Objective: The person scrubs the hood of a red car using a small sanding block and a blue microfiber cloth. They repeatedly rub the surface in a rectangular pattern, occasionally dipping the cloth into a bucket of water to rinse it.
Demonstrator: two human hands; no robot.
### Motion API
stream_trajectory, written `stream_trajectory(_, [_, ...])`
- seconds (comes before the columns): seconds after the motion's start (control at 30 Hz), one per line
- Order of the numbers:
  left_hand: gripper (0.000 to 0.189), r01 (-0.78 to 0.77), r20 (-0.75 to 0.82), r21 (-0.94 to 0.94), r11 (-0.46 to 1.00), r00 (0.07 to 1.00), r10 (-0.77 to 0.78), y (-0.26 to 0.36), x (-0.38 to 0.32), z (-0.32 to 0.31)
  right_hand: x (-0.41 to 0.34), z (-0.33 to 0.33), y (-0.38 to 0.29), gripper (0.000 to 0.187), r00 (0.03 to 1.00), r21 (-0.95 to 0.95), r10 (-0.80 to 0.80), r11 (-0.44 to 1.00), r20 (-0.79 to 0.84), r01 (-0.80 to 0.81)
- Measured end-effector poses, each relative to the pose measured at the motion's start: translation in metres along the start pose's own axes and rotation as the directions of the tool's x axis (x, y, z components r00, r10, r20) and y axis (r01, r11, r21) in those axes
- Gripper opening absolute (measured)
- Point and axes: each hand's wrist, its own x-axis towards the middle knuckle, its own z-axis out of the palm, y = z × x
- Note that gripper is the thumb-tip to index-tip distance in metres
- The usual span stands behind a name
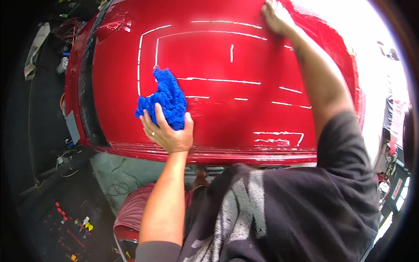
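A glossy red car roof [209,114] spreads before me, streaked with white reflections of lights. My left hand [168,134] grips a bunched blue microfiber cloth [168,98] and presses it to the paint on the left side. The cloth's far end trails away from my fingers over the roof. A ring sits on one finger of this hand. Stretched far out across the panel, my right hand [278,16] rests on the roof near its far right part, holding nothing that I can see; its fingertips are blurred.
A red shark-fin antenna [110,28] stands at the roof's left end, beside a dark window strip [88,85]. Below the near roof edge is a seat with a pleated maroon cover [134,204]. A hose [119,188] lies on the floor, with small coloured items farther left.
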Motion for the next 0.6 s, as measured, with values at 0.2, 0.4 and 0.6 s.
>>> stream_trajectory(0.2, [0.101, 0.069, -0.023, 0.077, 0.995, 0.997, -0.067, -0.002, 0.004, 0.004, -0.398, -0.019, -0.107, 0.071, 0.994, 0.146, -0.11, 0.983, -0.017, 0.112])
stream_trajectory(0.4, [0.1, 0.082, -0.005, 0.027, 0.996, 0.997, -0.081, -0.007, -0.005, 0.012, -0.426, -0.001, -0.078, 0.07, 0.98, 0.144, -0.194, 0.971, 0.029, 0.188])
stream_trajectory(0.6, [0.098, -0.018, -0.036, 0.026, 0.999, 0.999, 0.019, -0.01, -0.004, 0.0, -0.053, 0.014, 0.026, 0.064, 0.963, -0.096, -0.225, 0.972, -0.146, 0.212])
